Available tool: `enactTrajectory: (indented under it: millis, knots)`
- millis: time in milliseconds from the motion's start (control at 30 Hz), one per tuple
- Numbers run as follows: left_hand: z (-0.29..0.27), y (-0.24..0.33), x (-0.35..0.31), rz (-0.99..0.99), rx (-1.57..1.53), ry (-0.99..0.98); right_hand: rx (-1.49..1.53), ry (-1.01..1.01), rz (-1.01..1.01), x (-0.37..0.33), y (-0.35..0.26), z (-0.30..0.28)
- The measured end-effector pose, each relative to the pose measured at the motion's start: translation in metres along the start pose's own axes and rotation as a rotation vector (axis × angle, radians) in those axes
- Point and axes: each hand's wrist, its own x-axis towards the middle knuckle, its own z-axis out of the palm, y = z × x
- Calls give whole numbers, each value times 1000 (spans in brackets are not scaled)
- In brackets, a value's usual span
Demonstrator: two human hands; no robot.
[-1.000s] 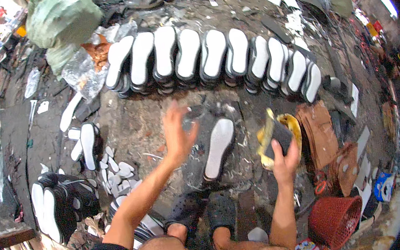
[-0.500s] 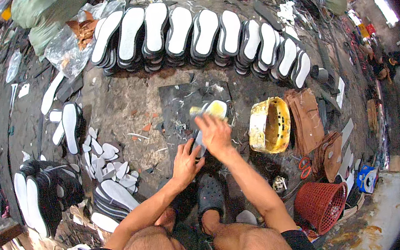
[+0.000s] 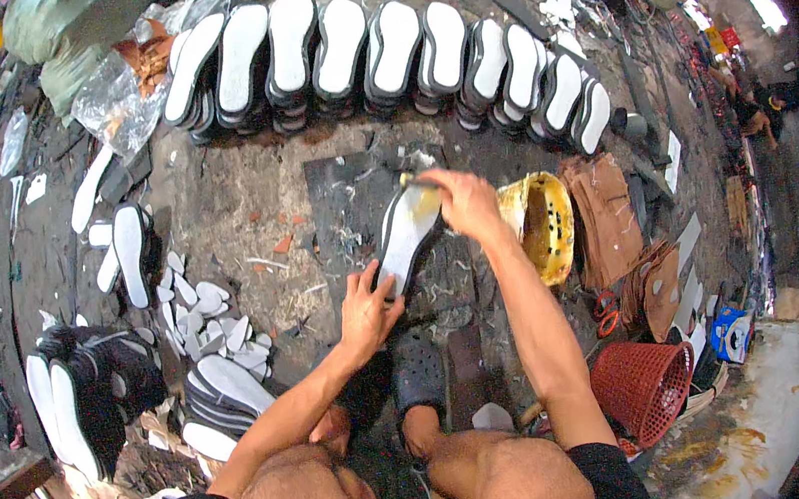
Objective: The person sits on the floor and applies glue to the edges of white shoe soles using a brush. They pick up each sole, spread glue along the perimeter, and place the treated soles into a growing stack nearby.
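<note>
A white-topped, black-edged shoe sole [image 3: 407,231] lies slanted on a dark mat [image 3: 340,217] in front of me. A yellowish wet smear marks its wide far end. My left hand [image 3: 367,309] holds the narrow near end, with its fingers along the edge. At the far end, my right hand [image 3: 467,202] is closed on a small brush [image 3: 407,180]; only its yellowish tip shows, and the fingers hide the rest. Just right of that hand stands a yellow-stained tub [image 3: 548,230], partly covered by my right forearm.
Stacks of white-topped soles [image 3: 340,47] curve across the far side. Small white cut pieces [image 3: 209,300] and more soles [image 3: 58,416] lie to the left. Brown sheets [image 3: 606,222], orange-handled scissors [image 3: 607,311] and a red basket [image 3: 643,389] are on the right.
My right hand has moved up and right with the brush, from over the middle of the sole to its far edge. The sole is now less covered, and the view has shifted slightly.
</note>
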Motion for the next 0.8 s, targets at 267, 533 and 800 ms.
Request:
enactTrajectory:
  millis: [267,533,800]
  knots:
    - [-13,-14,-9,-43,-227,38,61,4,-275,-50,-29,57]
    - [-58,-31,-6,-215,-267,584,-15,-31,-374,-131,-52,84]
    - [-51,-27,6,-267,-338,439,592,256,-214,-148,-60,-44]
